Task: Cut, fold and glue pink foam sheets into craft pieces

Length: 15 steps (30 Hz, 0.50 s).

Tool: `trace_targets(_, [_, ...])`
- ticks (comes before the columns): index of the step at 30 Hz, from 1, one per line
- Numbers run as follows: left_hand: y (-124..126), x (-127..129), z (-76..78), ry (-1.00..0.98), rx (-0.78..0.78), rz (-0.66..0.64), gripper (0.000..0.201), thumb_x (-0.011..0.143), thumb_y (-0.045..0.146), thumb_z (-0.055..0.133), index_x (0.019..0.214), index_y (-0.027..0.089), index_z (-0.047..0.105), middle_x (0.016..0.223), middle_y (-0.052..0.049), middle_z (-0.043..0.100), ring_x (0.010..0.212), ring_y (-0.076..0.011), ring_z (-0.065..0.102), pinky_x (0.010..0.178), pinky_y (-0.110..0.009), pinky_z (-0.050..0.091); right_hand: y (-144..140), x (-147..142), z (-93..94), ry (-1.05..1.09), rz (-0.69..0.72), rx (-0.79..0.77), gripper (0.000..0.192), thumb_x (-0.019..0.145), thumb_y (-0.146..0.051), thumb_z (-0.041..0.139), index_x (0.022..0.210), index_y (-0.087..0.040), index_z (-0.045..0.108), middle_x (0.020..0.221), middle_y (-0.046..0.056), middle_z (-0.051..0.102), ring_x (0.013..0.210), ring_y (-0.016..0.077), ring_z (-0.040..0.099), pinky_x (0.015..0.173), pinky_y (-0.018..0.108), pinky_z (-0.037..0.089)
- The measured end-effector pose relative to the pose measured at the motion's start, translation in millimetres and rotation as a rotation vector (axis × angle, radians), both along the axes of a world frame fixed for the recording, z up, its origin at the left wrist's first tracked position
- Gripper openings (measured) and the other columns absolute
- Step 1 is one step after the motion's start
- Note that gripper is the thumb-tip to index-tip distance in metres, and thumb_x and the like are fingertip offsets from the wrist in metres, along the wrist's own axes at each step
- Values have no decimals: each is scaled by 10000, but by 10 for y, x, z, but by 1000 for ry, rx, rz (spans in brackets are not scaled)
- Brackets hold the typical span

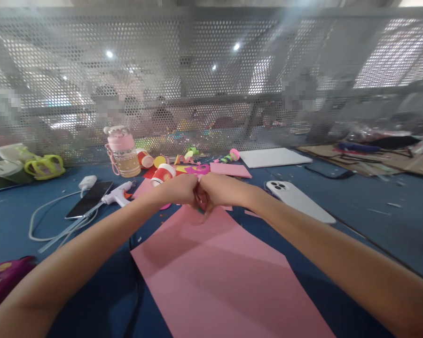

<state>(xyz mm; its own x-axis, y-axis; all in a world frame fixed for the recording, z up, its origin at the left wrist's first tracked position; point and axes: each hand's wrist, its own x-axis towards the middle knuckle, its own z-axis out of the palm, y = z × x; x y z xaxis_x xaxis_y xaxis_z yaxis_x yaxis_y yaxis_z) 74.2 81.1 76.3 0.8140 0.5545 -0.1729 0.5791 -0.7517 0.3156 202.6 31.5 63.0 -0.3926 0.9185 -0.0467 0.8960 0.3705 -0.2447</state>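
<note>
I have both arms stretched out over the blue bench, and my left hand and right hand meet knuckle to knuckle at the far edge of the large pink paper sheet. Both hands are curled into fists, pressed against each other, and their fingers close on something small and pink at the sheet's far corner; I cannot tell exactly what is pinched between them, as the fingers hide it.

I take the pink sheet as my landmark. It lies flat on the bench, running from my hands back towards me, with a soft fold line across its far part. Just beyond its far corner, behind my left hand, a small red paper cup lies on its side among bright paper scraps, and a second, smaller pink paper sheet lies beyond my right hand. To the left of the big sheet sit a white glue gun, a dark phone lying flat and a white charger with its cable. Further off on that side stands a pink-lidded clear bottle. To the right of the sheet a white phone lies face down, with a white board beyond it.
</note>
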Motion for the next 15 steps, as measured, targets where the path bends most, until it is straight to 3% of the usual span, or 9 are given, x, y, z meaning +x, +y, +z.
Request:
trace_targets(10, [-5,33,17,71,-42,85,248,514,156,592,749,125,664,625,-22,616,561,-142,549,447,-192,356,32,41,-31,42,36,2,259,518,-395,722,599,-154,673,553,19,632,471,107,495,445,221,309])
trace_targets(15, [-26,42,-3,63,22,73,225,508,158,621,724,141,679,636,-10,636,584,-140,558,479,-190,362,-14,30,34,49,36,-81,156,584,-290,692,671,-160,703,605,17,662,513,113,538,459,203,323])
